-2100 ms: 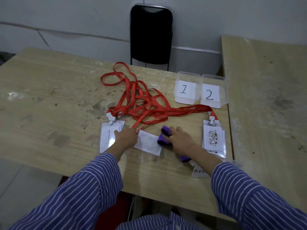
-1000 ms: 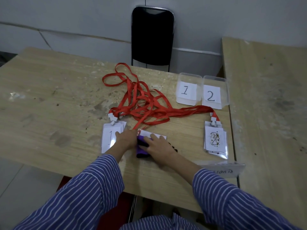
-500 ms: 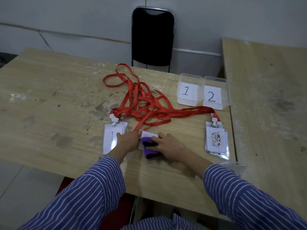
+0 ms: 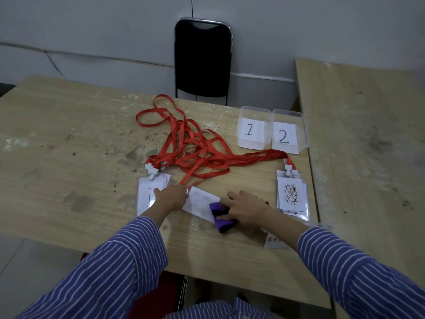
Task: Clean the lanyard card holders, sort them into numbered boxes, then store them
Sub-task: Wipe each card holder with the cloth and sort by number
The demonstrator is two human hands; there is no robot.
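The left hand [image 4: 171, 196] pins a card holder [image 4: 199, 203] on the table [image 4: 69, 157] while the right hand [image 4: 245, 209] presses a purple cloth [image 4: 219, 221] on it.

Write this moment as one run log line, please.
step: wiping | left hand: pins holder | right hand: rubs cloth on holder | boxes: no holders visible inside

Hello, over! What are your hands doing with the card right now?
Left hand pins card holder flat. Right hand rubs purple cloth on it. Red lanyards tangled behind, not blocking.
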